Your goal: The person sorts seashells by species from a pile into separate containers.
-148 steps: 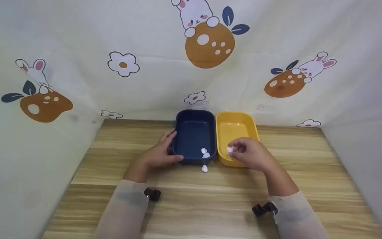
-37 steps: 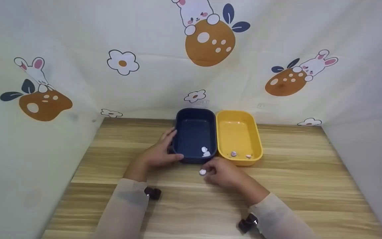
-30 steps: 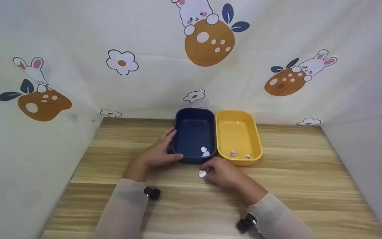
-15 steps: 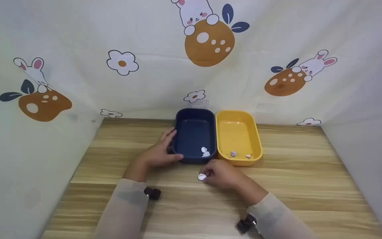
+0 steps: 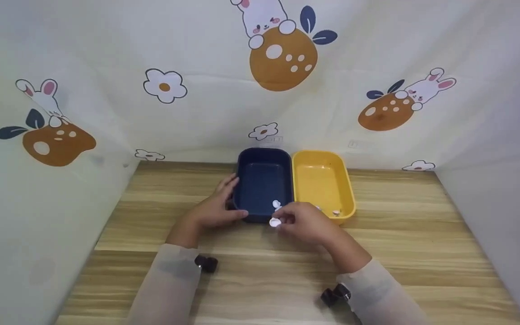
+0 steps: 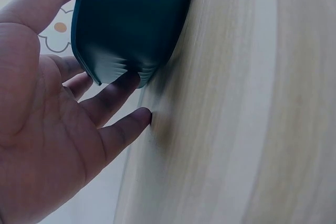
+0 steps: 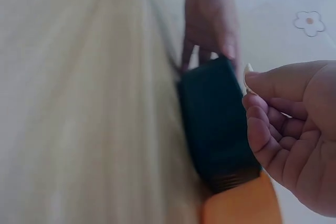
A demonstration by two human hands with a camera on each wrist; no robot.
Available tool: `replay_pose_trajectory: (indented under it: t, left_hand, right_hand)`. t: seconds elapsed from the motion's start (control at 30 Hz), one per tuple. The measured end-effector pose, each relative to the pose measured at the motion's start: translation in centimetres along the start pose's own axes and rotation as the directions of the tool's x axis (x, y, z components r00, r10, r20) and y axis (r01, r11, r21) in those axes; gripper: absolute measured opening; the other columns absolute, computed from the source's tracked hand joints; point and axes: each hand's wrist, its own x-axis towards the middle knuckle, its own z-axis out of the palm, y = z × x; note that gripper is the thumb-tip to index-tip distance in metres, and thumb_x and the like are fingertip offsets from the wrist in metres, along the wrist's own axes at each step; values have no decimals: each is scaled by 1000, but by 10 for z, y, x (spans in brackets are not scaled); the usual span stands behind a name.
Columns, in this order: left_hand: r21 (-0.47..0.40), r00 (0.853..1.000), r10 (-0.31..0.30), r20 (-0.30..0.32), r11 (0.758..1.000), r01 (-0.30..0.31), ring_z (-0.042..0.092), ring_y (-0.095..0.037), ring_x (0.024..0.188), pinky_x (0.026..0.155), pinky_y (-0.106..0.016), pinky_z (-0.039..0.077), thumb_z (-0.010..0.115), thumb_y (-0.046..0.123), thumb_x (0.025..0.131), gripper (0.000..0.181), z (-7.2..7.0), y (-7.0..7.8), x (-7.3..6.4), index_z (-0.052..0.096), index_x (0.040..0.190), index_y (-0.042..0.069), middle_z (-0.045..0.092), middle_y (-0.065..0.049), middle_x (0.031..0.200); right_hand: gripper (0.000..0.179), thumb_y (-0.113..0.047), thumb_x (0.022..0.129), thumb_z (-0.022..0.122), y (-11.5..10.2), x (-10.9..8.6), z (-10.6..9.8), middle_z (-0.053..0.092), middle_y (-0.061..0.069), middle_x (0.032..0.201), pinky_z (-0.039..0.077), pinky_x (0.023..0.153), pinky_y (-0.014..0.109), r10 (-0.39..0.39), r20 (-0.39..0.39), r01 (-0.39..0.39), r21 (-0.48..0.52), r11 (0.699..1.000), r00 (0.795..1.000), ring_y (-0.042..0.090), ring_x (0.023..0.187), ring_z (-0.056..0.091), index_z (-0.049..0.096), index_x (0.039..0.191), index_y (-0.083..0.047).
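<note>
My right hand (image 5: 306,222) pinches a small white shell (image 5: 275,222) between thumb and fingertips, just at the front rim of the dark blue box (image 5: 263,183). In the right wrist view the shell (image 7: 249,74) shows edge-on at the fingertips. My left hand (image 5: 215,207) rests against the left side of the blue box, its thumb on the front corner of the rim. In the left wrist view that hand's fingers (image 6: 113,95) are spread beside the box wall. Another white shell (image 5: 276,204) lies inside the box near its front right corner, partly covered by my right hand.
A yellow box (image 5: 318,180) stands right against the blue one. Small pale pieces (image 5: 336,212) lie at its front end, partly behind my right hand. Both boxes stand on a wooden table (image 5: 260,280) near the patterned cloth (image 5: 206,117) behind.
My right hand went from the yellow box to the table before the blue box, took hold of the white shell there, and has now raised it to the blue rim. My left hand stayed put.
</note>
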Motion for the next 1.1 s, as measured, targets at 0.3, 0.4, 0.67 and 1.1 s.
replay_pose_trajectory:
  t: [0.3,0.4,0.67,1.1]
  left_hand:
    - [-6,1000,-2,4,1000,2,23,-36,165,132,-60,28,83,56,88,115,1,0,1,15,174,22,1,9,181]
    - [-9,1000,7,2,1000,-7,23,-36,165,132,-60,28,83,55,88,114,1,0,1,15,174,21,2,7,182]
    - [-18,999,42,3,999,-42,20,-37,166,133,-61,26,83,55,88,115,-1,-2,-1,17,173,15,2,-1,182]
    - [-9,1000,30,2,999,-30,22,-39,165,132,-62,26,83,55,89,115,-1,-1,-2,16,173,16,2,-1,182]
  right_hand:
    - [22,-17,95,79,-11,11,-19,74,-2,93,59,83,34,54,-76,-50,46,998,996,14,87,65,81,117,-14]
    - [22,-17,95,79,-13,15,-23,74,0,93,58,82,33,68,-89,-60,84,995,994,14,87,65,81,117,-12]
    - [21,-18,95,81,-18,25,-30,72,0,94,56,79,27,141,-141,-117,171,978,980,16,87,64,81,116,-16]
    - [27,-23,96,82,-13,26,-26,72,0,96,57,81,31,181,-167,-155,156,976,969,17,87,64,79,122,-15]
